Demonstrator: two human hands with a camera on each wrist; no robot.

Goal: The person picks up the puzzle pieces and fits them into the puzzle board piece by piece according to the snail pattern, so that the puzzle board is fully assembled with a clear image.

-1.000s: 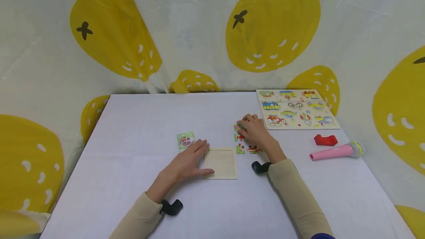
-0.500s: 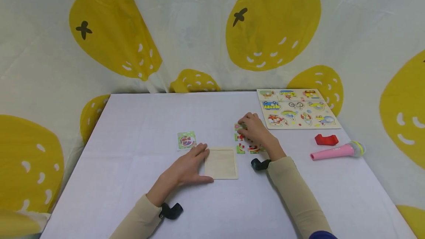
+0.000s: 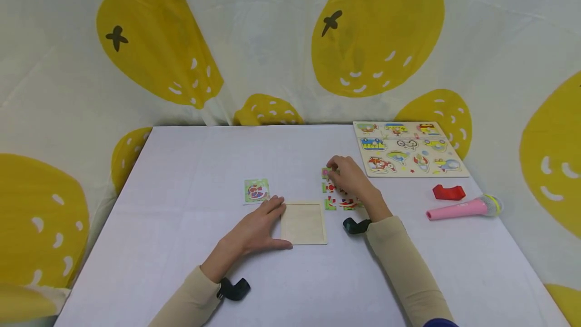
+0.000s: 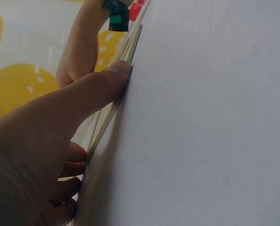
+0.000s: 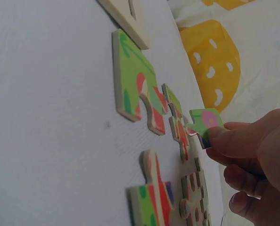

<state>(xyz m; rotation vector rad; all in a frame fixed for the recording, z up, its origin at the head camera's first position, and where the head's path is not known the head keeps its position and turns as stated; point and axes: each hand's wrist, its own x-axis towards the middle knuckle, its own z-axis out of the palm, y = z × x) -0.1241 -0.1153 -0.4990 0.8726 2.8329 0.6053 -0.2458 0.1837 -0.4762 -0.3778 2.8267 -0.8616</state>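
My left hand (image 3: pixel 258 227) rests at the left side of a shallow wooden puzzle tray (image 3: pixel 304 223), fingers spread. In the left wrist view, the thumb (image 4: pixel 100 84) touches the tray's near edge. My right hand (image 3: pixel 351 178) is beyond the tray to the right, over several jigsaw pieces (image 3: pixel 331 203). Between thumb and forefinger it pinches a green jigsaw piece (image 5: pixel 207 123) with a pink spot. Other green and red pieces (image 5: pixel 135 82) lie on the white cloth below, partly hidden by the hand in the head view.
A small picture card (image 3: pixel 256 191) lies beyond the left hand. At the back right is a wooden board (image 3: pixel 406 148) with vehicle pictures. A red block (image 3: pixel 449 192) and a pink toy microphone (image 3: pixel 463 208) lie near the table's right edge.
My left thumb has slid down to the tray's near edge, and the hand has moved off the picture card. The right hand has stayed over the pieces, its fingertips shifting slightly.
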